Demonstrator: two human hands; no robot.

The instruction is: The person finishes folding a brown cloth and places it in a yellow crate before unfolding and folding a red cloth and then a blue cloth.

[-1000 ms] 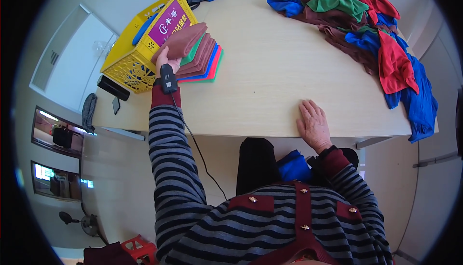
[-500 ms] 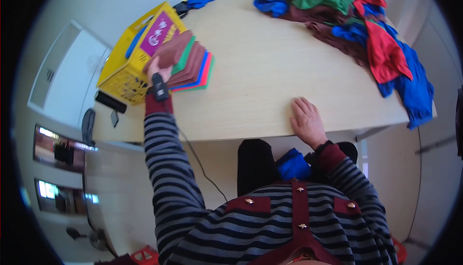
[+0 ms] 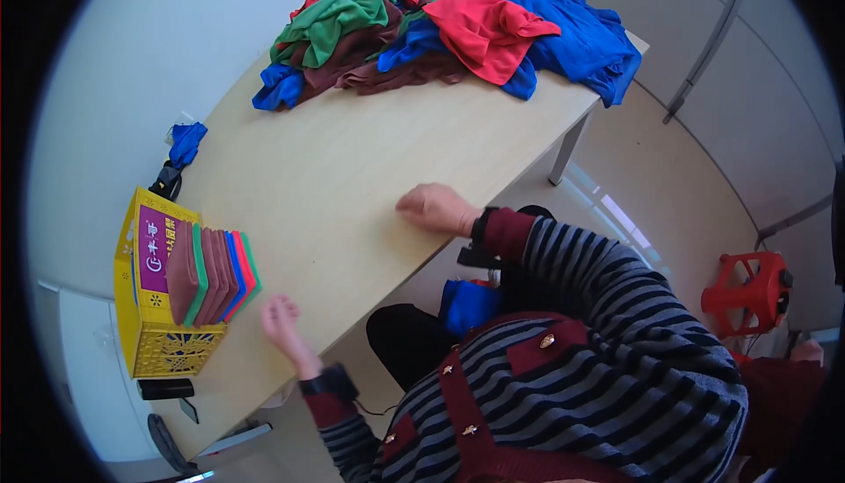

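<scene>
Hands empty: left hand (image 3: 282, 323) lies open just beside the folded cloth stack (image 3: 213, 274) leaning against a yellow basket (image 3: 151, 342); right hand (image 3: 437, 208) rests loosely curled on the tabletop (image 3: 352, 166). Unfolded cloths (image 3: 449, 25) wait well apart; fetching one likely follows.

upper centre: a loose cloth heap (image 3: 449, 25) in red, blue, green and brown; left: a yellow plastic crate (image 3: 154, 342); lower right: a grey-and-maroon striped knit sweater (image 3: 572, 369).

Your left hand (image 3: 282, 320) hangs open, fingers loosely spread, palm empty, wrist bent up from a striped sleeve with a dark band at the cuff; your right hand (image 3: 437, 208) lies flat, palm down, fingers together, forearm stretched out, dark wristband showing.
</scene>
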